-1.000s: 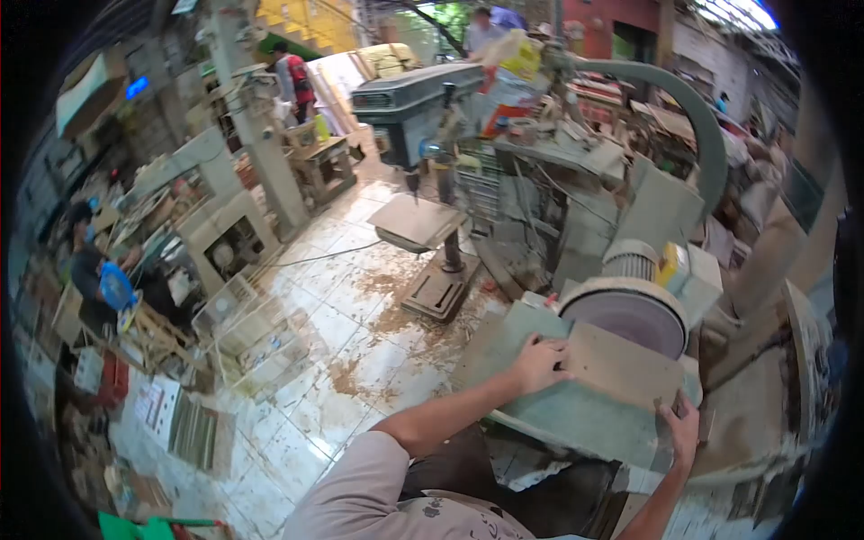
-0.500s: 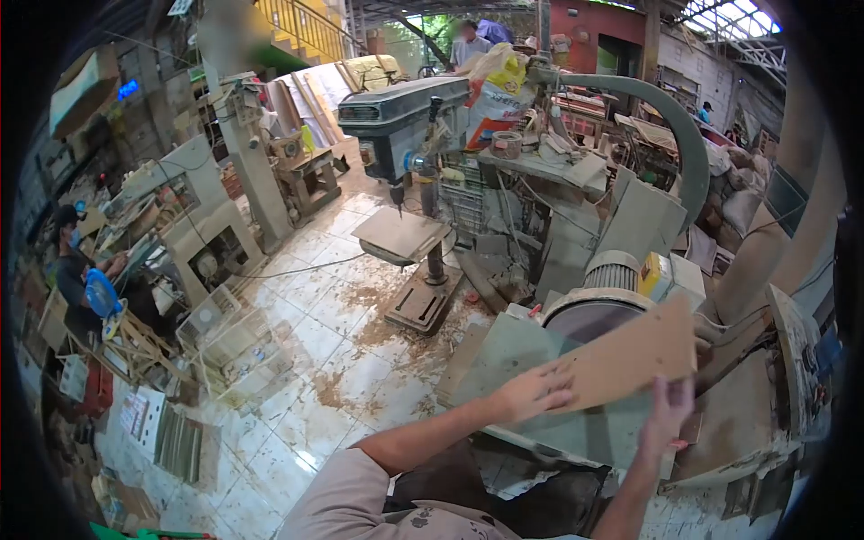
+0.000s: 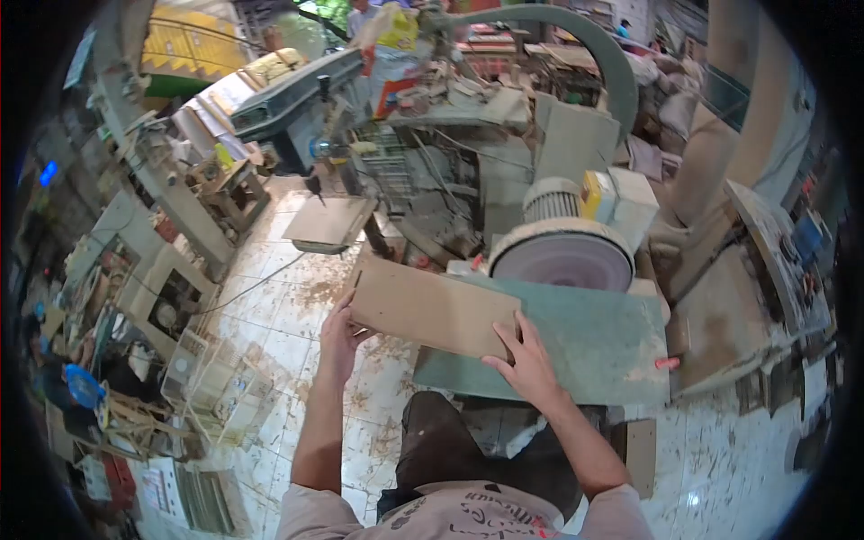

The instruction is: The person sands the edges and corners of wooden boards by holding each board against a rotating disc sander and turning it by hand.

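Note:
A flat brown rectangular board is held up between my two hands, above the left part of the green work table. My left hand grips its left end, and my right hand grips its right end near the lower corner. Behind the table stands the round disc sander, its purplish-grey face to the right of the board and apart from it.
A drill press with a square table stands ahead on the left over a dusty tiled floor. Clear plastic crates lie at the left. A red clamp handle sits at the table's right edge. People are in the background.
The board has moved left, away from the sander, and is now held by its two ends. My left hand has shifted to its left end. The view has turned right.

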A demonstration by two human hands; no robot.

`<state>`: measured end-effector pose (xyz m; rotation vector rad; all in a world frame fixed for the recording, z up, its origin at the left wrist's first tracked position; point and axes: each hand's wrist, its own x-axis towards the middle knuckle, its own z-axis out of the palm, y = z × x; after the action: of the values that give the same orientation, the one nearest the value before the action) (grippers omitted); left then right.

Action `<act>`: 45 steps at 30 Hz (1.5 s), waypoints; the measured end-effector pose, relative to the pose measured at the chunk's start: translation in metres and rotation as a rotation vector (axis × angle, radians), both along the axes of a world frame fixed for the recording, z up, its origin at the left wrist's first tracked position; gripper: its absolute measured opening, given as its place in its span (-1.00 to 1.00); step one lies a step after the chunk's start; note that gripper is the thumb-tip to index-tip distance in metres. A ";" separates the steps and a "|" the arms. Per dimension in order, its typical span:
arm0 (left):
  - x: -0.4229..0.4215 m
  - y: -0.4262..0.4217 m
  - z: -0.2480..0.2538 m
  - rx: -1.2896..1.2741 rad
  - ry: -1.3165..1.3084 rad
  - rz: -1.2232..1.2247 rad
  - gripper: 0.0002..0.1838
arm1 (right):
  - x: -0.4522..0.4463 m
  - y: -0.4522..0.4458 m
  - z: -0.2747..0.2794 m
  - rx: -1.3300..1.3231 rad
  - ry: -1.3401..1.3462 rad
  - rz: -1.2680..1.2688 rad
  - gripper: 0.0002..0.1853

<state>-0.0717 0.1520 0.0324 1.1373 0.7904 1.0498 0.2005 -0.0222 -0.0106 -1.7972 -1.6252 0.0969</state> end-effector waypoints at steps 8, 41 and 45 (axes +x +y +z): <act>0.004 0.009 -0.045 0.098 0.268 -0.302 -0.34 | 0.022 -0.002 -0.011 -0.066 -0.026 -0.092 -0.36; 0.008 0.067 -0.067 0.268 0.550 -0.314 -0.30 | 0.036 0.018 -0.014 -0.022 -0.143 -0.146 -0.36; 0.011 0.070 -0.058 0.321 0.633 -0.355 -0.30 | 0.038 0.017 -0.015 -0.020 -0.154 -0.154 -0.37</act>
<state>-0.0604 0.2221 -0.0256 1.8564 0.8764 0.5199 0.2382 -0.0054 -0.0252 -1.9796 -1.5880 -0.0983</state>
